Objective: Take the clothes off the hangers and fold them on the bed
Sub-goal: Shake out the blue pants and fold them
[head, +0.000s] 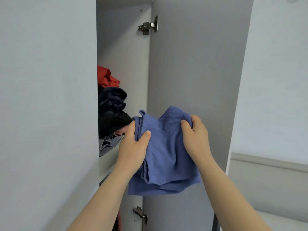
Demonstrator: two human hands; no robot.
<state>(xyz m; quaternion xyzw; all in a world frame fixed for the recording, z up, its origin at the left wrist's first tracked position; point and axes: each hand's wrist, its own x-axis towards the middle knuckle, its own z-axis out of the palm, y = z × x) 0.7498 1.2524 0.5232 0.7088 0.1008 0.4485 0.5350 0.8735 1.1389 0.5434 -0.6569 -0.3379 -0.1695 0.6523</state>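
A folded blue garment (165,157) hangs in the air in front of an open wardrobe. My left hand (135,144) grips its left edge, thumb on the front of the cloth. My right hand (195,134) holds its upper right corner, with the fingers curled over the top. On a wardrobe shelf (108,160) to the left lies a pile of clothes: a red piece (106,77) on top, a dark navy one (111,100) below, then black and grey cloth. No hanger is visible.
The wardrobe door (196,64) stands open right behind the garment, with metal hinges (148,26) on its inner edge. A closed pale door (46,97) fills the left. A bed's headboard (270,162) and mattress show at the lower right.
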